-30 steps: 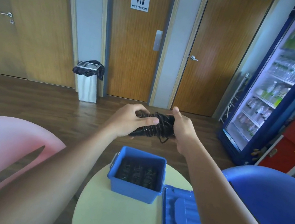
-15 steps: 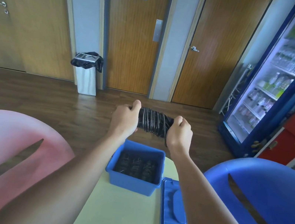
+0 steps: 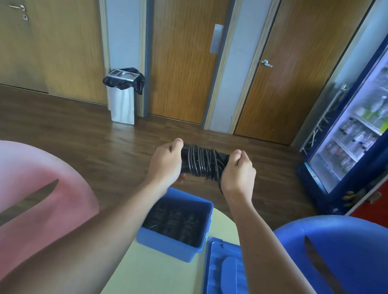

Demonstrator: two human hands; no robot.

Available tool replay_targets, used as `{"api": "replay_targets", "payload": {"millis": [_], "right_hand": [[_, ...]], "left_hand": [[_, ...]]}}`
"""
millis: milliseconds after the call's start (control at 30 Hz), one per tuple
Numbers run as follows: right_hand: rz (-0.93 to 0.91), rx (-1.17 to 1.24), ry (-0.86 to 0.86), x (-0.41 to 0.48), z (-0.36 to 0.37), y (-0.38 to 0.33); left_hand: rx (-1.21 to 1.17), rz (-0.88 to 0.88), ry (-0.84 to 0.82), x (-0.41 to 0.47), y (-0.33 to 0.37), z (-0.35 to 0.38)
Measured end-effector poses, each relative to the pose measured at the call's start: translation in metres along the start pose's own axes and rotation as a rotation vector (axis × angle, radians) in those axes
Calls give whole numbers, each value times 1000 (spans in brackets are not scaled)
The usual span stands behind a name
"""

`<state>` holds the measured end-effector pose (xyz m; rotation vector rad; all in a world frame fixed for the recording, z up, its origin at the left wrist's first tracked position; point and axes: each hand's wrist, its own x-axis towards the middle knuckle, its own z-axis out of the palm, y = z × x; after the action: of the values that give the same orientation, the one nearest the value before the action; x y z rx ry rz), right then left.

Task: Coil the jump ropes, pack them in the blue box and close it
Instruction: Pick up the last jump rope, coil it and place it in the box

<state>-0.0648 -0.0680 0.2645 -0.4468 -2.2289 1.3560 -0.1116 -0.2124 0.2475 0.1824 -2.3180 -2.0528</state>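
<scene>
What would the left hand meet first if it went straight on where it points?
Free nearby; the left hand, gripping the coiled jump rope, would probably reach the restroom door first.

black jump rope, blue box, pink chair

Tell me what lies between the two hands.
In the head view, a coiled black jump rope spans the gap, the left hand gripping one end and the right hand the other.
</scene>
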Motion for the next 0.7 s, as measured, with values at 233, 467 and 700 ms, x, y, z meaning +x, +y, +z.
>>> {"api": "replay_targets", "payload": {"millis": [233, 467, 700], "right_hand": [[66, 23, -132, 9, 4, 24], [134, 170, -289, 13, 16, 54], [243, 269, -243, 3, 53, 84]], "left_hand": [[-20, -152, -64, -2, -15, 0], [-305, -259, -39, -8, -31, 10], [-398, -320, 72, 6, -62, 24]]}}
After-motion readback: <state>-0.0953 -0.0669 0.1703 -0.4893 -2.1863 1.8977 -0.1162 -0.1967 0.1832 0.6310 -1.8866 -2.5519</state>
